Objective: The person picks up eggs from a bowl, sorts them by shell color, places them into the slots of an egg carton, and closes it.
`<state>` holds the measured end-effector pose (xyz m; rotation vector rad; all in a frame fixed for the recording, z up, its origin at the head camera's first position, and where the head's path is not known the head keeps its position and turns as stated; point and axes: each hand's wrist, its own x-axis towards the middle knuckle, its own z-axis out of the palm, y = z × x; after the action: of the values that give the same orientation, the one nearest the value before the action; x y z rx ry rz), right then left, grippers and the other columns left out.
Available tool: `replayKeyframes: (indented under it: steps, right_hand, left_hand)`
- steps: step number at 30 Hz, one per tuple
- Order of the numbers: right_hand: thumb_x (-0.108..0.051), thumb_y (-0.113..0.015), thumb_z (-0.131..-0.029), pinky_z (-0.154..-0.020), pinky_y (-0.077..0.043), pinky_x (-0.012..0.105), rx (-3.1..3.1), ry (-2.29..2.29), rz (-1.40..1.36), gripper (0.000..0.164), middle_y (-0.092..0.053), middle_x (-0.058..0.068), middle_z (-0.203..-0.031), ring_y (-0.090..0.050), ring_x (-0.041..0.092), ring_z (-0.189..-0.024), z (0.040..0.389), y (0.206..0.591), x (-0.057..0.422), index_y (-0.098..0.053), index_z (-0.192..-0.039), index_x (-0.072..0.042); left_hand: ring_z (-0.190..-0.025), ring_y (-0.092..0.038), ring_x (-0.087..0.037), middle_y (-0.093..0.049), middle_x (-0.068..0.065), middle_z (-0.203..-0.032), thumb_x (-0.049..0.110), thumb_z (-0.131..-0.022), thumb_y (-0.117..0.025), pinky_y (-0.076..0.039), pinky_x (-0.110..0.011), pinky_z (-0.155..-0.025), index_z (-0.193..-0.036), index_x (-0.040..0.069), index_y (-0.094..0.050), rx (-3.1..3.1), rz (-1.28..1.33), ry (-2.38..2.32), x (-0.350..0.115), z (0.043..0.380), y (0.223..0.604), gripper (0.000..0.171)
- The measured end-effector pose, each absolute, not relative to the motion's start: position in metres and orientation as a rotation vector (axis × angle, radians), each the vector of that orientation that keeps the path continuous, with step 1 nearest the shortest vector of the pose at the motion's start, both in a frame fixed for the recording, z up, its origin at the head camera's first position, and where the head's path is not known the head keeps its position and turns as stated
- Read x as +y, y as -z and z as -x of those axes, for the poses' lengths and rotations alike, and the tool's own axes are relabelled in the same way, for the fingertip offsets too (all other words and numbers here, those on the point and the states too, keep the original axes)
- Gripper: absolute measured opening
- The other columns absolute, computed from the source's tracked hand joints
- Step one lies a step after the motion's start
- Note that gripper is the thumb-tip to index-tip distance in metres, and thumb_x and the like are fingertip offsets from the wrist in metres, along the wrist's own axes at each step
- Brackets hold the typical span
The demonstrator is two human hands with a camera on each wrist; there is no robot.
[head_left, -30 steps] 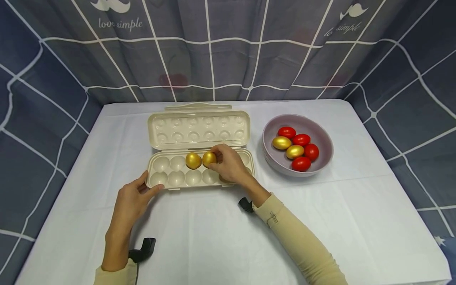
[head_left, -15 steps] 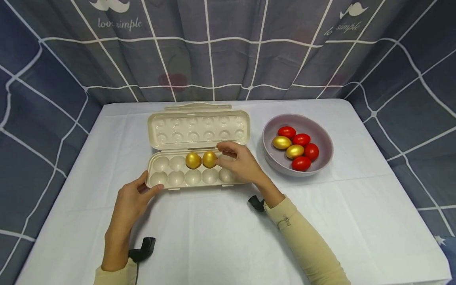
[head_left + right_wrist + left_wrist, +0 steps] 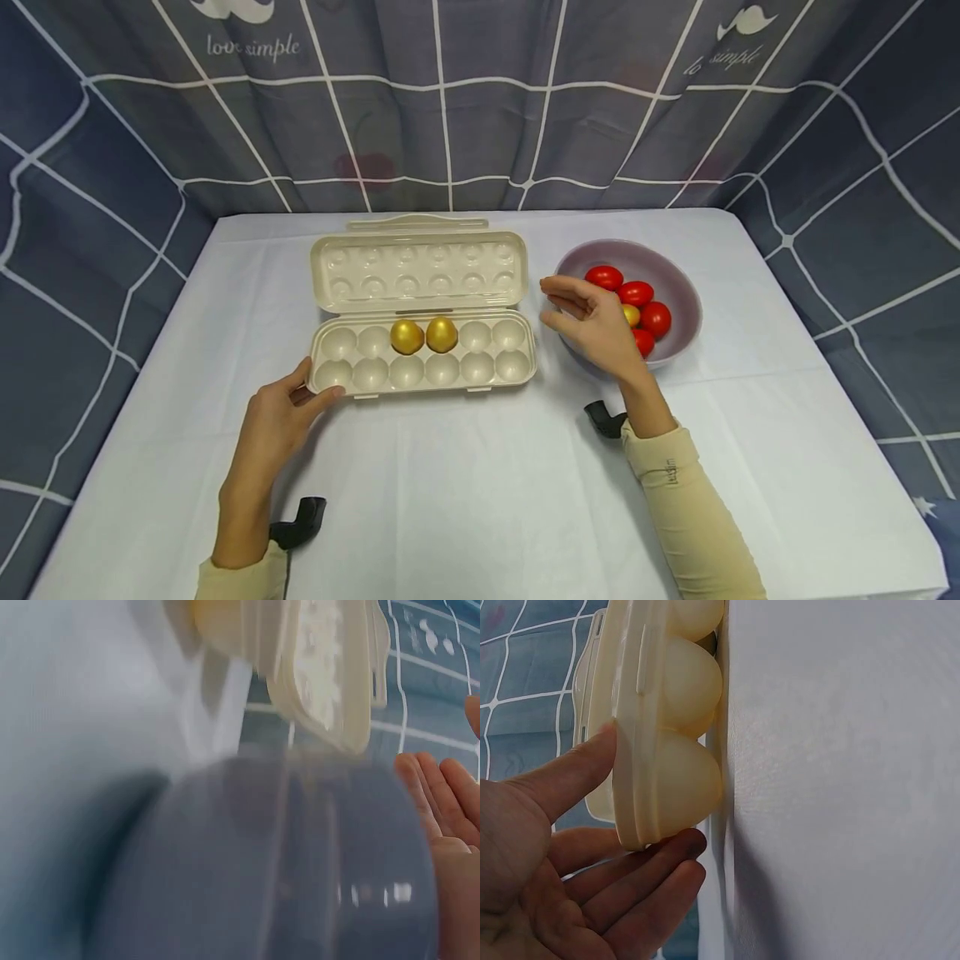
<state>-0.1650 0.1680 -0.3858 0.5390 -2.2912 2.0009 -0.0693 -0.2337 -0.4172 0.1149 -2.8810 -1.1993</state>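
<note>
A cream plastic egg carton [image 3: 407, 374] lies with its lid [image 3: 420, 271] folded back. Two golden eggs [image 3: 407, 337] sit side by side in its back row. At the carton's left front corner, my left hand [image 3: 273, 433] pinches the edge, thumb [image 3: 589, 761] on the rim and fingers [image 3: 641, 900] at the end wall. My right hand [image 3: 600, 329] hovers over the left side of a mauve bowl [image 3: 686, 312], fingers loosely bent and holding nothing. Red eggs [image 3: 656, 319] and part of a golden egg [image 3: 631, 315] show in the bowl; the hand hides the rest.
A white cloth [image 3: 465, 492] covers the table. Grey-blue checked curtains [image 3: 480, 142] hang behind and at both sides. Black wrist mounts [image 3: 300, 522] stick out inward from both wrists, low over the cloth.
My right hand has let go of the second golden egg in the carton and moved right, over the bowl. The left hand stays at the carton's corner.
</note>
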Motion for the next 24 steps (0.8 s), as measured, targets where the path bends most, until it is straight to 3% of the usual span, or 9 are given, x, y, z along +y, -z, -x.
replayKeyframes:
  steps: [2, 6, 14, 19, 24]
  right_hand:
    - [0.008, -0.07, -0.085, -0.101, -0.046, 0.034, -2.292, -1.97, -0.5, 0.039, -0.062, 0.023, -0.122, -0.061, 0.031, -0.115, 0.165, 0.385, 0.179, -0.062, -0.124, 0.01]
    - [0.009, -0.071, -0.085, -0.1, -0.046, 0.036, -2.281, -1.95, -0.455, 0.041, -0.061, 0.026, -0.122, -0.061, 0.033, -0.115, 0.164, 0.385, 0.199, -0.06, -0.124, 0.013]
    - [0.007, -0.071, -0.086, -0.099, -0.046, 0.032, -2.321, -1.913, -0.41, 0.04, -0.066, 0.009, -0.117, -0.063, 0.018, -0.111, 0.168, 0.385, 0.228, -0.06, -0.124, 0.012]
    - [0.004, -0.071, -0.088, -0.1, -0.045, 0.029, -2.375, -1.881, -0.314, 0.044, -0.065, 0.014, -0.12, -0.063, 0.017, -0.112, 0.178, 0.387, 0.236, -0.056, -0.128, 0.013]
    - [0.002, -0.07, -0.089, -0.1, -0.044, 0.024, -2.411, -1.905, -0.212, 0.05, -0.058, 0.026, -0.129, -0.059, 0.025, -0.119, 0.185, 0.39, 0.238, -0.051, -0.133, 0.015]
  left_hand:
    - [-0.106, -0.066, -0.037, -0.057, -0.028, -0.131, 0.035, -0.092, -0.072, -0.055, -0.039, -0.079, -0.145, -0.008, -0.038, -2.877, -0.113, 1.203, -0.234, 0.069, 0.418, 0.077]
    - [-0.105, -0.066, -0.037, -0.058, -0.028, -0.129, 0.033, -0.092, -0.073, -0.055, -0.039, -0.08, -0.145, -0.008, -0.039, -2.876, -0.106, 1.202, -0.234, 0.069, 0.419, 0.076]
    - [-0.106, -0.065, -0.037, -0.058, -0.029, -0.128, 0.036, -0.091, -0.072, -0.054, -0.044, -0.082, -0.146, -0.008, -0.037, -2.878, -0.126, 1.198, -0.234, 0.07, 0.417, 0.078]
    - [-0.107, -0.065, -0.037, -0.058, -0.029, -0.127, 0.036, -0.091, -0.072, -0.053, -0.045, -0.083, -0.146, -0.009, -0.037, -2.879, -0.129, 1.2, -0.233, 0.069, 0.417, 0.079]
    - [-0.106, -0.065, -0.037, -0.059, -0.029, -0.127, 0.035, -0.091, -0.072, -0.054, -0.043, -0.082, -0.145, -0.009, -0.038, -2.875, -0.126, 1.201, -0.233, 0.069, 0.417, 0.078]
